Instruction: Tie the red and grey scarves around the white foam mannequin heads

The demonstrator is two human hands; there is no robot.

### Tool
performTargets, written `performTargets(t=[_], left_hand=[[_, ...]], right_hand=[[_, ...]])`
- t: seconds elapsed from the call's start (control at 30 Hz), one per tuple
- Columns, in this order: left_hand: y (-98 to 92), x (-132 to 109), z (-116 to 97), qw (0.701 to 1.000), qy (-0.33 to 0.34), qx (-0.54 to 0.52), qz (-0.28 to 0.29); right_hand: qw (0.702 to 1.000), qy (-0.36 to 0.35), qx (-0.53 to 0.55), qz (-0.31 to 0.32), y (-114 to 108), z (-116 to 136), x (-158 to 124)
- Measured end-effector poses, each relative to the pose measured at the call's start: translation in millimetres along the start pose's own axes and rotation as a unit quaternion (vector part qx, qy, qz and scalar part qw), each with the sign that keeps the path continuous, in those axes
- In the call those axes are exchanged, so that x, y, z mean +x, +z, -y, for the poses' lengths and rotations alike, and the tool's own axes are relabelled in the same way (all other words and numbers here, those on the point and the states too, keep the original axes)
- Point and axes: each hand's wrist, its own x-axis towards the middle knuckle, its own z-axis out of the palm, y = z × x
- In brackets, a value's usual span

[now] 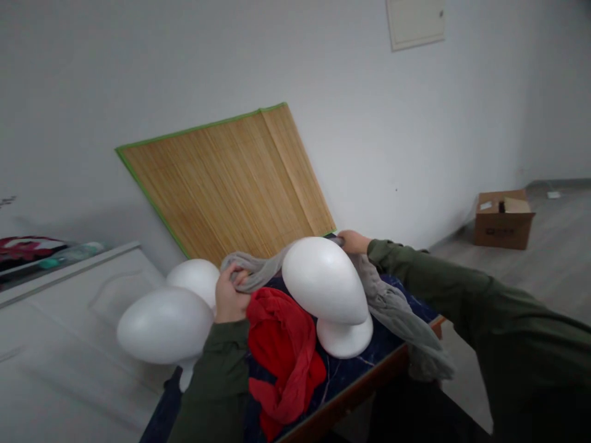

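So the gray scarf (263, 271) is strung behind the nearest white mannequin head (325, 280), toward the far edge of the tabletop (339, 370). Can't tell if it's touching the back of the head. Left hand (231, 298) has fingers curled round a bunched-up bit, right hand (353, 241) is pinching it on the other side, fingertips partly hidden. The loose end hangs over the near edge by the right corner.

My two cents: hold both grips level and pull evenly, or the cloth will probably ride up one side. I'd spread that bunched bit flatter and watch the dangling tail, since its weight could drag things right. Go gentle too, the head looks light and tippy.

Red scarf (281, 351) lies heaped between the left hand and the head's base, down to the near edge. Two more white heads (164, 326) stand at the left end. Bamboo mat (231, 184) behind, cardboard box (501, 231) off right on the floor.
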Motion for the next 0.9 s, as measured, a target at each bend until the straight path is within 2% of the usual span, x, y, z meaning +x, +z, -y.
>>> performTargets(t=[0.13,0.27,0.33,0.43,0.53,0.6,0.67,0.77,0.83,0.87,0.9], left_hand=[[-27.5,-19.5,21.0,0.986,-0.158,-0.054,0.026],[-41.4,-15.2,27.6,0.981,-0.179,-0.076,0.011],[-47.2,-22.1,30.3,0.98,-0.181,-0.078,0.024],[-59.6,-57.2,38.7,0.977,-0.194,-0.071,0.051],[-71.0,-108.4,56.5,0.965,-0.254,0.003,0.068],[-70.5,-138.9,72.5,0.957,-0.278,0.057,0.05],[-62.3,-161.2,88.7,0.95,-0.295,0.09,0.045],[-45.3,-179.4,109.9,0.942,-0.302,0.124,0.08],[-37.3,-184.3,121.3,0.939,-0.293,0.147,0.1],[-34.6,-185.4,126.2,0.937,-0.291,0.16,0.106],[-32.3,-185.9,130.5,0.935,-0.287,0.176,0.11]], right_hand=[[0.997,0.012,-0.002,0.07,43.8,-23.5,-28.3],[0.992,0.064,-0.021,0.106,57.8,-42.3,-33.5],[0.986,0.081,-0.028,0.143,60.7,-49.6,-37.9],[0.98,0.085,-0.039,0.177,68.0,-59.2,-60.7],[0.986,0.068,-0.051,0.142,79.0,-66.7,-95.2],[0.991,0.064,-0.053,0.103,84.2,-69.4,-114.5],[0.992,0.079,-0.048,0.081,84.6,-69.1,-127.9],[0.99,0.115,-0.036,0.079,77.9,-62.2,-142.8],[0.983,0.149,0.041,0.103,72.4,-52.9,-155.1],[0.97,0.17,0.121,0.123,70.7,-46.8,-162.6],[0.945,0.19,0.223,0.144,70.1,-39.8,-170.5]])
